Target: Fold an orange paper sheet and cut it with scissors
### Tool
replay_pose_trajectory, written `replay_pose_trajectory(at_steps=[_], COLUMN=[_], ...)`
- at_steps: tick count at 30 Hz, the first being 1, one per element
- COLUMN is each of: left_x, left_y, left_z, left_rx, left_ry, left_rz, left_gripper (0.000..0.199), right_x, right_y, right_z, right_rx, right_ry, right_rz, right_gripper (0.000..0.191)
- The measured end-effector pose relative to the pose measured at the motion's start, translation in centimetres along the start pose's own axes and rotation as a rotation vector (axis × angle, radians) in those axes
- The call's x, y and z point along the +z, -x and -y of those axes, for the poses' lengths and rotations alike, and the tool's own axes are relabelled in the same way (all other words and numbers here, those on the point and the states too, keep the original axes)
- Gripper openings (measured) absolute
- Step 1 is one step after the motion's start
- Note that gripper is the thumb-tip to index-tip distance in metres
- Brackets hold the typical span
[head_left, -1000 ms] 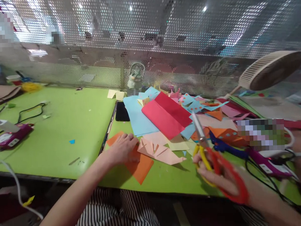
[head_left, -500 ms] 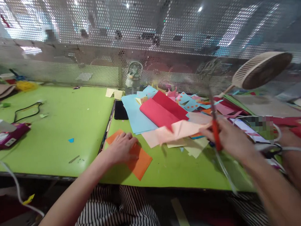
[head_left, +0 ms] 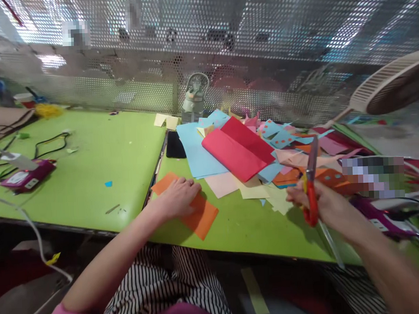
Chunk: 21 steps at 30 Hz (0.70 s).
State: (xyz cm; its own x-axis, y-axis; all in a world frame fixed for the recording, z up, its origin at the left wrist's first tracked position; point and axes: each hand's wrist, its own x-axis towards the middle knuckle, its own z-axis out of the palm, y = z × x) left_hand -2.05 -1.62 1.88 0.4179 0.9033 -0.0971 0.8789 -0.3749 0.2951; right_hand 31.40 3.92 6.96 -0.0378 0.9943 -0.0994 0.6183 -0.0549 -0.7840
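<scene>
My left hand lies on a folded piece of orange paper near the table's front edge, fingers resting over it and not wrapped round anything. In my right hand is a pair of scissors with red-orange handles, its blades pointing up and away from me. Just ahead of that hand are pale pink paper strips and pale yellow sheets. A folded red sheet rests on a light blue sheet between my hands.
A black phone and a clear bottle stand behind the orange paper. A fan leans in from the right. Power strips with cables sit at both sides. A perforated metal screen borders the back of the green table.
My right hand has let go of the pale pink paper, which now lies on the pile, and still holds the scissors. My left hand stays on the orange paper. The view has shifted.
</scene>
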Motion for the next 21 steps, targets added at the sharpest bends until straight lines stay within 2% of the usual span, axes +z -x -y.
replay_pose_trajectory(at_steps=[5,10,12,15,17,21], left_x=[-0.5,-1.6,-2.3,-3.0,-3.1,-2.5], left_y=[-0.4,-0.4,0.2,1.5,2.3,3.4], left_z=[0.3,0.1,-0.3,-1.4,-2.3,-3.5], left_rx=[0.012,0.013,0.011,0.048,0.080,0.021], left_ry=[0.056,0.099,0.156,0.463,0.647,0.693], left_rz=[0.036,0.032,0.008,-0.074,-0.156,-0.236], left_gripper=[0.023,0.010,0.009,0.017,0.021,0.024], right_x=[3.6,6.4,6.9,7.2,7.3,7.7], right_y=[5.6,10.7,11.6,11.5,10.8,9.2], right_z=[-1.4,-3.7,-3.8,-2.9,-1.7,1.5], right_rx=[0.102,0.188,0.209,0.163,0.068,-0.188], right_ry=[-0.162,-0.305,-0.331,-0.321,-0.334,-0.325], right_rz=[0.359,0.463,0.465,0.346,0.260,0.193], right_gripper=[0.064,0.052,0.052,0.049,0.047,0.037])
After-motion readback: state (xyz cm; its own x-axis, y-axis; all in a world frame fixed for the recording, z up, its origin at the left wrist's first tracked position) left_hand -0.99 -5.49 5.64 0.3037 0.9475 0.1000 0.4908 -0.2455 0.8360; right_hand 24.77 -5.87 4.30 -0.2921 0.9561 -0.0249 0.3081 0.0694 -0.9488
